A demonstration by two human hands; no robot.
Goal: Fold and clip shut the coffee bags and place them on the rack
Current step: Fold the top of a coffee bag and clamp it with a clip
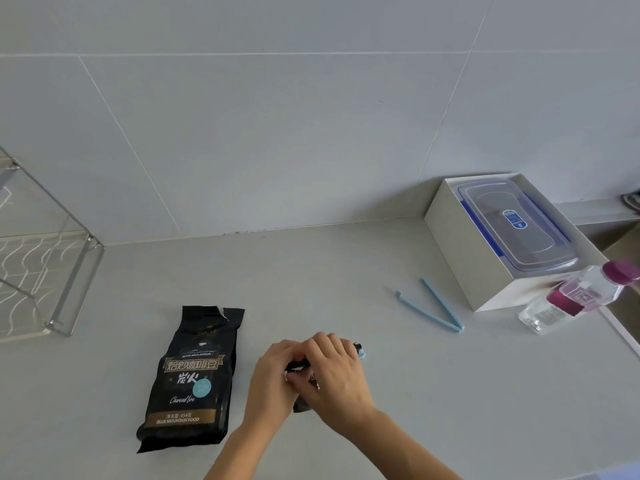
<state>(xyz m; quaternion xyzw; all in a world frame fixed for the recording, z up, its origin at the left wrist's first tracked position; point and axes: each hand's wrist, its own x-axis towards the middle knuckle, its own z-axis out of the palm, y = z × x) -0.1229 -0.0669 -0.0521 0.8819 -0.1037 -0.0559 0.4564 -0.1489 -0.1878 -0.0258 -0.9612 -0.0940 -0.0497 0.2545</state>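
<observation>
Head view: both hands (304, 375) apparently around coffee bag (304, 405).

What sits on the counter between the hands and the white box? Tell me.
In the head view, an open blue sealing clip lies on the counter between the hands and the white box; nothing else lies there.

Even, soft, cool daylight; shadows faint. Wide-angle bowing at edges. Bottle (579, 298) at 3 o'clock smeared; overall slightly soft.
</observation>
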